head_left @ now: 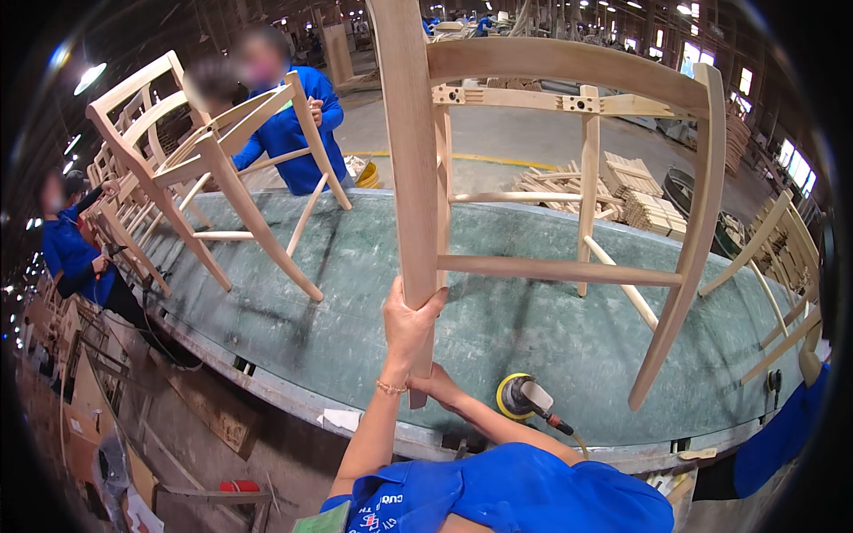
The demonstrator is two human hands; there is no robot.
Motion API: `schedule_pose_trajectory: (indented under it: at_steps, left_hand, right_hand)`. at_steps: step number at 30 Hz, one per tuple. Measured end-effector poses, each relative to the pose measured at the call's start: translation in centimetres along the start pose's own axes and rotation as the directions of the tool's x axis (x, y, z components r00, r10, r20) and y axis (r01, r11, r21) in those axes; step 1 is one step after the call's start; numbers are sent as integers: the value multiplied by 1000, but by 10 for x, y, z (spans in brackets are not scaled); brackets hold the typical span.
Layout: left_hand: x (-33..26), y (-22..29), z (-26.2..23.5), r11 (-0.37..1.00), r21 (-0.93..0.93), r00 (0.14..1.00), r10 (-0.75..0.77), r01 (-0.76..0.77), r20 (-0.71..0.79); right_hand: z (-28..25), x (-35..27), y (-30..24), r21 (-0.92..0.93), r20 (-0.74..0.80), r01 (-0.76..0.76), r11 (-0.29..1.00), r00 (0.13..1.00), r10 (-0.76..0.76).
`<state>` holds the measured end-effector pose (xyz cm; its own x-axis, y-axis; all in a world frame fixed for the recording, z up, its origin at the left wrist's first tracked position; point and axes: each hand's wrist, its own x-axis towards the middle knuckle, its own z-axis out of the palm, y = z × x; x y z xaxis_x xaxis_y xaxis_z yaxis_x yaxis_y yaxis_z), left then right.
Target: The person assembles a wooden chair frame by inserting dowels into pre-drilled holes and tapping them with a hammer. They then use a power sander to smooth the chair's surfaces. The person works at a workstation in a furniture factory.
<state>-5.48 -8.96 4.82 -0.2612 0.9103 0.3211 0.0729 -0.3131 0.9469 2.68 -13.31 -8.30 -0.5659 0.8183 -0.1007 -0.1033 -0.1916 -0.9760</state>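
A bare wooden chair frame (569,269) stands on the green-topped workbench (355,355) before me, with its curved back rail at the top and rungs between the legs. My left hand (412,322), a bracelet at its wrist, is wrapped round the lower part of the near left leg. Lower down, my right hand (436,387) grips the same leg close to its foot; the leg hides part of its fingers. Right of that hand, a round sander (524,396) with a yellow-edged pad lies on the bench, its hose running toward my right arm.
More chair frames (244,191) stand along the bench to the left, and another (777,293) at the right. Co-workers in blue (302,124) work at the far side and left end. Wood stacks (653,209) lie on the floor beyond. A blue sleeve (782,435) shows at right.
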Motion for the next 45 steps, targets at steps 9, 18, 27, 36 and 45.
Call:
schedule_pose_trajectory:
  at_steps: [9,18,27,36,45]
  left_hand:
    - [-21,-15,-18,993,-108,991,54,-41,121]
    - [-66,-58,-51,915,-240,780,-115,323,615]
    - [-42,-131,-75,935,179,738,-351,305,576]
    - [37,-159,3,976,54,884,-215,212,414]
    - [11,-152,15,908,-56,763,-314,416,565]
  right_hand:
    - [22,-11,17,11,-176,2,1000,984,0]
    - [22,-86,33,-53,-363,-108,993,928,82]
    - [6,-254,25,-139,-884,68,988,442,-154]
    - [-7,-258,71,-413,-886,-62,909,257,-385]
    - [0,-282,109,-303,-940,-13,953,169,-296]
